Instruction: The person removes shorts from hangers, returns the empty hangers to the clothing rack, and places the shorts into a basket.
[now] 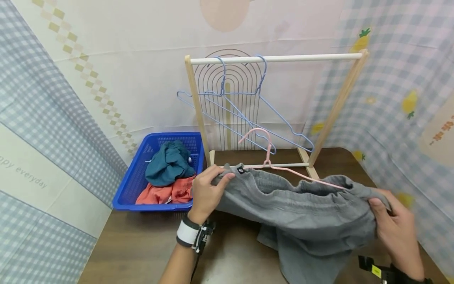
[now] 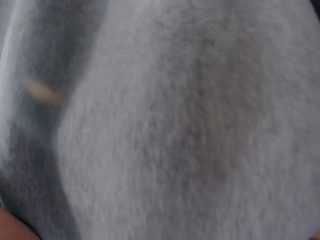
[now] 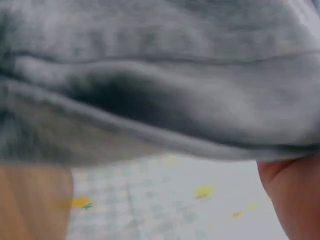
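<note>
A pair of grey pants (image 1: 301,221) with a gathered elastic waistband is stretched between both hands over the table. At the left end of the waistband, beside a small black label, my left hand (image 1: 209,189) pinches the cloth with thumb and fingers. My right hand (image 1: 397,225) grips the opposite end. A pink hanger (image 1: 268,152) has its hook upright above the waist, and its lower arms run into the waist opening, partly hidden by cloth. Grey fabric (image 2: 175,125) fills the left wrist view. In the right wrist view, a fold of the pants (image 3: 165,105) hangs close to the camera.
Behind the pants stands a rack with a white rail (image 1: 301,58) and wooden legs. Two blue hangers (image 1: 262,79) hang from it. To the left, a blue basket (image 1: 124,193) holds a teal garment (image 1: 170,163) and a coral garment (image 1: 159,194) on the brown table (image 1: 142,244).
</note>
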A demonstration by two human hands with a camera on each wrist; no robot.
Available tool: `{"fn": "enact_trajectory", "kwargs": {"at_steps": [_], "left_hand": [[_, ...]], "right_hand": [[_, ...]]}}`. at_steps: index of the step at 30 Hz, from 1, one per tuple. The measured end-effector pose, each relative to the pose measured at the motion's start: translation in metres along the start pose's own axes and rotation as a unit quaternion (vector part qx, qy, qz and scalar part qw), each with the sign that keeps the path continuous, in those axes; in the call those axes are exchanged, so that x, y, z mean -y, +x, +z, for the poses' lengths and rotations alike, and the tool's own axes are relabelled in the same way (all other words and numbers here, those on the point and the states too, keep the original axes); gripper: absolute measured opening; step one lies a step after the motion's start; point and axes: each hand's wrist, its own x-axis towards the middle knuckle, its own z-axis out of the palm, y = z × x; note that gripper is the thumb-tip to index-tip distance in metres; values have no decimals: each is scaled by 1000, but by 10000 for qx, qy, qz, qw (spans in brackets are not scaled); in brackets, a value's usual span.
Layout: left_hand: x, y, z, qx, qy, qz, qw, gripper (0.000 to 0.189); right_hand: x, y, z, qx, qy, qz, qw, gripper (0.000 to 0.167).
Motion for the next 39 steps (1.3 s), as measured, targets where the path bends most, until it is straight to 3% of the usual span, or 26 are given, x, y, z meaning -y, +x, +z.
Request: {"fn": "enact_trajectory", "kwargs": {"at_steps": [7,13,15,20,26,29,36,39], "left_hand": [[1,-6,-24,-356,273,-229,9987,45],[-1,-15,-33,-457,365,-288,9979,47],[-2,-16,-34,-425,379,-194,9982,46],[-4,-16,-34,-386,462,28,9982,45],[-7,-18,-38,-259,704,250,9969,43],[-9,-18,-41,-80,784,315,9964,42],[-12,-22,-45,250,1001,445,9937,39],[-11,-24,-49,349,1054,546,9923,37]], "right_hand": [[17,20,25,380,241,-714,9964,34],[31,28,46,215,-141,-1532,9879,35],[39,29,52,151,-265,-1941,9805,37],[69,28,77,268,-594,-2922,9541,66],[113,23,114,716,-572,-3614,9279,61],[131,21,131,1119,-334,-3545,9277,55],[152,19,163,1848,-35,-2350,9543,8],[151,20,171,1860,42,-2363,9537,15]]}}
